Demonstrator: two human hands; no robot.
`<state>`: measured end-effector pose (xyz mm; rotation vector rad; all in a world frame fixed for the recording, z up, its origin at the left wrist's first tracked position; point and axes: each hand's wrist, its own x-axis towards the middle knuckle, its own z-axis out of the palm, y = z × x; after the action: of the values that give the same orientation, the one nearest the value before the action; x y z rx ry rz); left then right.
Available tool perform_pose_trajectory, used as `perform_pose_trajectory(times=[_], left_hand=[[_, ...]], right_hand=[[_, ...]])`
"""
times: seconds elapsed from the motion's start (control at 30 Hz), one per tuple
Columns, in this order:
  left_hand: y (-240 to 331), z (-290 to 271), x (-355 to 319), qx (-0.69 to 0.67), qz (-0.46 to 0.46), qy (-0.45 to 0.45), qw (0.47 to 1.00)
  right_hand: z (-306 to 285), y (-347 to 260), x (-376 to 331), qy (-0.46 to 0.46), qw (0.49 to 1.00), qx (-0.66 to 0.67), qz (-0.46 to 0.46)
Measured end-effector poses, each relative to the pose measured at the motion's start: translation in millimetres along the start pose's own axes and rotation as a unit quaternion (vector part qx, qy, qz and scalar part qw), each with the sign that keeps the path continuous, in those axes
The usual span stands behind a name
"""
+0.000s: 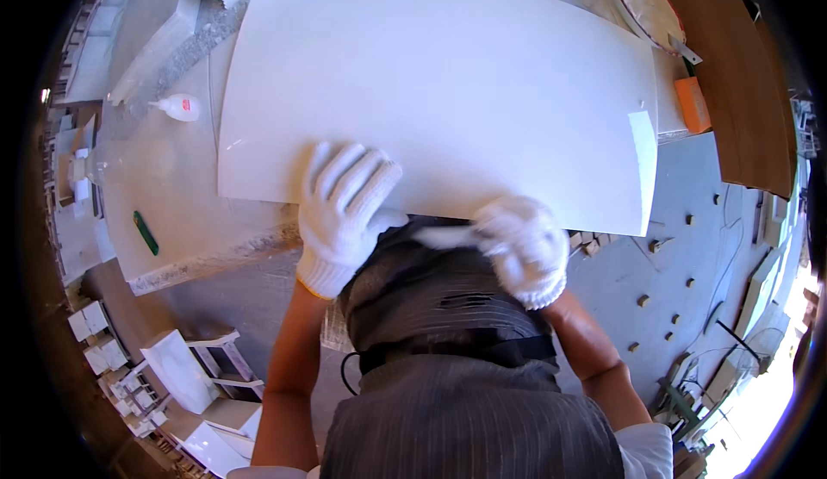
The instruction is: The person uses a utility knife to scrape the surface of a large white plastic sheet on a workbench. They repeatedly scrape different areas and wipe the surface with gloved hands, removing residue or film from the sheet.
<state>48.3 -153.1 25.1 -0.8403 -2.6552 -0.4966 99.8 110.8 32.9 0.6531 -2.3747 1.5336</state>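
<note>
A large white panel (448, 83) lies flat on a pale workbench (172, 186). My left hand (343, 208), in a white knit glove, rests flat with fingers spread on the panel's near edge. My right hand (521, 246), also gloved, is closed around a small white strip or cloth (444, 238) pressed along the panel's near edge, right in front of my grey-striped apron. What exactly the right hand holds is blurred.
A white glue bottle (179, 107) lies on the bench to the left, a green marker (145, 232) nearer its front edge. An orange block (692, 104) and a round plate (648, 5) sit at right. Small wooden blocks (643, 301) dot the grey floor; white frames (185, 367) stand lower left.
</note>
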Motion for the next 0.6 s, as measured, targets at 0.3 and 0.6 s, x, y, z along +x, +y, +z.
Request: perform_pose_trajectory(times=[0.3, 0.6], left_hand=[[11.2, -20.7, 2.7, -0.138, -0.004, -0.037, 0.990], [8.6, -14.5, 17.4, -0.082, -0.060, 0.107, 0.989]], right_hand=[[28.8, -49.0, 15.6, -0.175, 0.920, 0.346, 0.051], [16.0, -47.9, 23.9, -0.185, 0.957, 0.209, 0.082]])
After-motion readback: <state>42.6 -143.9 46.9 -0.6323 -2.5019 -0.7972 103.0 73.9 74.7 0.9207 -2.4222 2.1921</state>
